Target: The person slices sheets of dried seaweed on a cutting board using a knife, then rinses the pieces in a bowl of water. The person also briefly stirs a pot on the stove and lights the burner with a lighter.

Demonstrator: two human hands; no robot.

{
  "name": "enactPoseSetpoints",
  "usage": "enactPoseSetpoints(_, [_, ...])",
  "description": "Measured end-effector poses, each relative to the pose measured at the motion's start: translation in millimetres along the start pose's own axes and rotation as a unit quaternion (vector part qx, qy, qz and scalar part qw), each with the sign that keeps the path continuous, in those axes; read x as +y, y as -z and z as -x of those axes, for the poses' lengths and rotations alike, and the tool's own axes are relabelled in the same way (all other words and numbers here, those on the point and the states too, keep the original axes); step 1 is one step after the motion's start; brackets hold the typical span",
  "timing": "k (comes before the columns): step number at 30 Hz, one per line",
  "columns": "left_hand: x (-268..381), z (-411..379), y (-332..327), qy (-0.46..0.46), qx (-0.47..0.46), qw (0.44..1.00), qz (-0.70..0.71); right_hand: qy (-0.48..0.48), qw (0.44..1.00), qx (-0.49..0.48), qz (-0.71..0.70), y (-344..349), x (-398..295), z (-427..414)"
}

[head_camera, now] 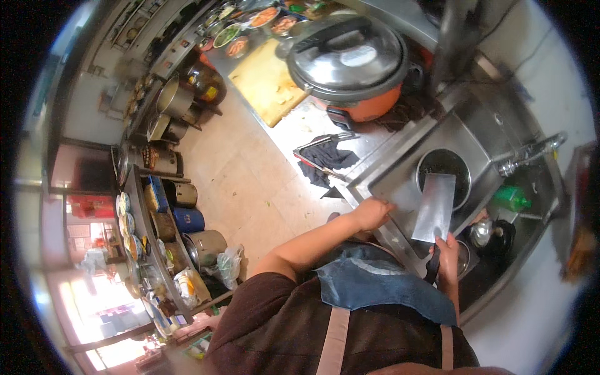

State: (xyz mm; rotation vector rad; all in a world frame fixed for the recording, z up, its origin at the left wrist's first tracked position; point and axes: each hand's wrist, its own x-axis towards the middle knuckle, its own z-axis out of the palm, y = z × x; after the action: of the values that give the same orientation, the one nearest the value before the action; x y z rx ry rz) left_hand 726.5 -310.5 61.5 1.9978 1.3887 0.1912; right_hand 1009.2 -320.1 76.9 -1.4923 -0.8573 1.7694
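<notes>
A cleaver with a broad steel blade (435, 206) and a dark handle is in my right hand (446, 255), its blade lying over the sink. Beneath the blade's far end, a round pot (443, 161) with dark contents stands in the steel sink basin (398, 180). My left hand (373, 214) is at the sink's near left rim, its fingers curled; whether it grips anything there cannot be told. A chrome faucet (532, 153) reaches in from the right. Left of the sink, a dark cloth (328, 157) lies on the steel counter beside a metal-framed object.
A large orange pot with a steel lid (349, 56) stands beyond the sink, beside a wooden cutting board (265, 82). Bowls of food (227, 35) sit farther back. A green bottle (512, 198) lies in the right basin. Shelves with pots (206, 248) line the left.
</notes>
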Motion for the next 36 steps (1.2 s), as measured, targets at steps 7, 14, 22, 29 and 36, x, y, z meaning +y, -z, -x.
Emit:
enactPoseSetpoints(7, [-76.7, 103.6, 22.8, 0.029, 0.11, 0.991, 0.069, 0.025, 0.989, -0.1, 0.107, -113.7, -16.1, 13.7])
enactPoseSetpoints(14, [-207.9, 261.5, 41.5, 0.127, 0.236, 0.959, 0.087, 0.045, 0.975, -0.165, 0.143, -308.4, 4.7, -7.8])
enactPoseSetpoints(22, [-274.4, 418.7, 101.6, 0.353, 0.357, 0.861, 0.086, 0.044, 0.96, -0.217, 0.172, -495.8, 13.5, -88.5])
enactPoseSetpoints(29, [-323.4, 451.8, 106.7, 0.416, 0.34, 0.821, 0.192, 0.065, 0.96, -0.201, 0.185, -615.2, 12.6, -201.2])
enactPoseSetpoints(36, [-426.5, 453.1, 169.1, 0.467, 0.341, 0.793, 0.193, 0.044, 0.976, -0.172, 0.125, -710.7, 11.2, -306.7])
